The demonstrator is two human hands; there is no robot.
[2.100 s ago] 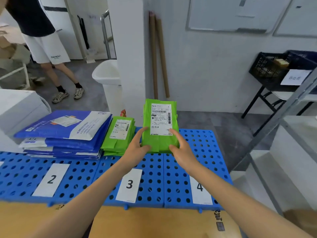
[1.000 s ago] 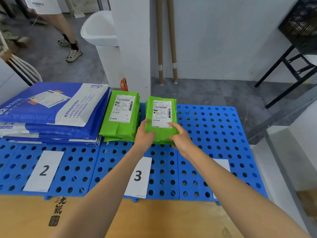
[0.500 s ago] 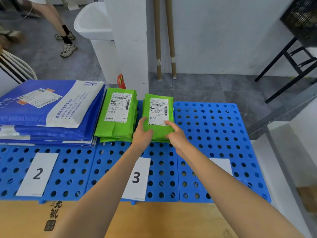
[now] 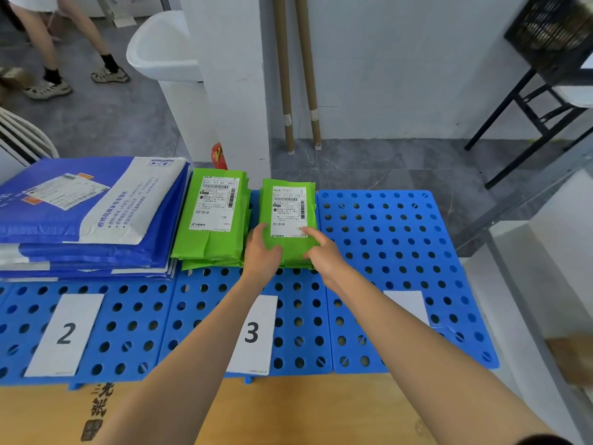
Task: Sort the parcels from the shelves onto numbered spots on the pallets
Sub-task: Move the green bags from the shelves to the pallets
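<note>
Flat green parcel [image 4: 292, 250] — white barcode label [image 4: 288, 211] on top, creased wrap

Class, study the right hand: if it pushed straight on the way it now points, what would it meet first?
The right hand grips the green parcel, so it would push that parcel first. Beyond it, the white pillar seems next in line, though depth is unclear.

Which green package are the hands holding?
The right green parcel, the single one. The left hand and right hand grip its near end. The other green ones form a green stack to its left, held by no hand.
</note>
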